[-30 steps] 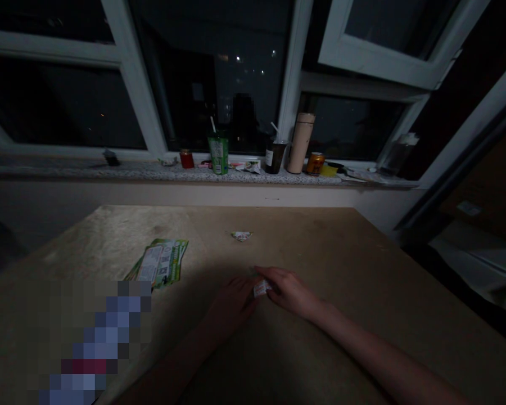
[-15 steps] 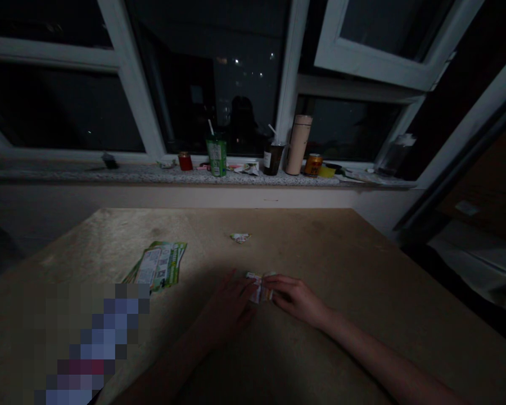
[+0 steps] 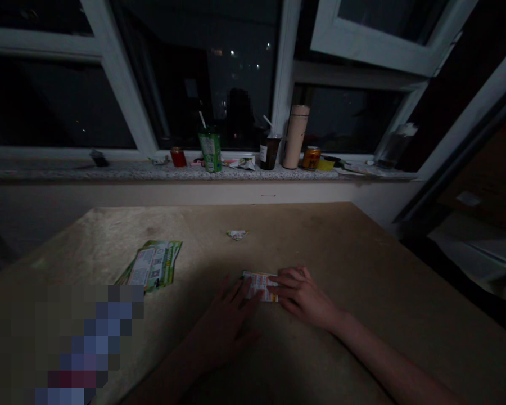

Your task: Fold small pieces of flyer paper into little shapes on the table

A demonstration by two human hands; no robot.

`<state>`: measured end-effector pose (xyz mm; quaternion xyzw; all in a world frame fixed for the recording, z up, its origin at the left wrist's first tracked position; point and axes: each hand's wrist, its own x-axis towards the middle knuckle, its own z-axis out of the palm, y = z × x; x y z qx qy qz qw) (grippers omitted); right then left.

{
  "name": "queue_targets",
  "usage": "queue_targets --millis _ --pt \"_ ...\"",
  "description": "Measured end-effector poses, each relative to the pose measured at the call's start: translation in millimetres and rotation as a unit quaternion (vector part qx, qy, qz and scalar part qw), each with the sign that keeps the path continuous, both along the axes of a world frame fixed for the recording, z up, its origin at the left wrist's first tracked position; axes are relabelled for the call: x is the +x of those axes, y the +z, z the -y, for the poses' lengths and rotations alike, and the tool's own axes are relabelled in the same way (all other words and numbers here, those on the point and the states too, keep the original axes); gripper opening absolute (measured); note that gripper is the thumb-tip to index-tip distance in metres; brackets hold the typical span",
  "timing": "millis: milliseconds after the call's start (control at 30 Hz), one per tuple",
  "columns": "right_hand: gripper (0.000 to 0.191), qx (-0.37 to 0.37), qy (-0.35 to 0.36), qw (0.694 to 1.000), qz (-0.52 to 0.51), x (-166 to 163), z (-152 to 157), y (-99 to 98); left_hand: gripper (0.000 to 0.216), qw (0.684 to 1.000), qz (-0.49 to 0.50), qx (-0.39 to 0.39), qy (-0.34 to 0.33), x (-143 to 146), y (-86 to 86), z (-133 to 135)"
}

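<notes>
Two hands: bare, backs upward, meeting near the lower centre of the frame over one small printed sheet.
Printed sheet [image 3: 260,283]: just below the centre of the frame, a pale rectangle with orange print, spread roughly flat on the tabletop [image 3: 341,242], partly hidden by fingers at both ends.
Left hand [image 3: 225,318]: fingers spread and unclosed, some resting over the sheet's left end, the thumb apart from it; in deep shadow.
Right hand [image 3: 310,298]: fingers reaching over the sheet's right end; whether the thumb pinches the edge cannot be told.
Handling of the sheet: probably very light, thin and flexible, readily creased and perhaps slippery if its surface is coated; material uncertain in this light.
Place of hold: best judged to be the two short ends, pressed lightly with fingertips, or a corner lifted between finger and thumb.
Folded triangle [image 3: 238,234]: centre of the frame, above the sheet and well apart from it.
Green printed packets [image 3: 163,264]: left of centre, overlapping in a loose pile.
Windowsill [image 3: 240,175]: across the upper middle, bearing a green cup [image 3: 211,152], a pale flask [image 3: 296,138] and a gold can [image 3: 311,158].
</notes>
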<state>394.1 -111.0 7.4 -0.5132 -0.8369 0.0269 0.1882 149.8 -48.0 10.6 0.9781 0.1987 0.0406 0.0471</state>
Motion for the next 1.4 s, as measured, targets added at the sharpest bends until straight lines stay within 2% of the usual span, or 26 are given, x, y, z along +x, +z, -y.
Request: queue_targets --millis 200,333,433,633,833,1000,1200,1400 --pt "0.032 0.062 0.060 0.993 0.075 1.1 -0.7 -3.6 0.065 1.000 0.023 -0.014 -0.016 -1.1 -2.3 3.1" --pt "0.031 0.060 0.084 0.991 0.090 -2.2 -1.6 -5.1 0.074 0.999 0.033 -0.030 -0.005 -2.5 -7.3 4.2" --pt "0.027 0.035 0.064 0.996 0.048 -3.0 -3.4 -5.8 0.074 0.999 0.023 -0.048 0.003 -4.6 -9.1 3.6" --pt "0.017 -0.020 0.039 0.993 -0.107 0.5 -10.4 -9.3 0.075 0.998 0.015 -0.065 0.004 -4.6 -7.6 2.8" --pt "0.010 -0.025 0.018 0.985 -0.170 -5.7 -24.5 -7.2 0.069 0.996 0.027 -0.078 0.013 -0.4 -7.3 6.5" --pt "0.013 -0.013 -0.054 0.986 -0.156 -15.2 -37.8 -11.8 0.075 0.995 0.026 -0.097 0.007 -1.8 -9.0 7.5" --pt "0.010 -0.015 -0.063 0.992 -0.108 -20.3 -44.1 -19.6 0.074 0.994 0.017 -0.110 0.019 -3.0 -6.5 9.0" --pt "0.025 -0.021 -0.109 0.991 -0.075 -22.4 -44.8 -18.6 0.081 0.990 0.014 -0.140 0.018 -3.9 -1.0 8.0"
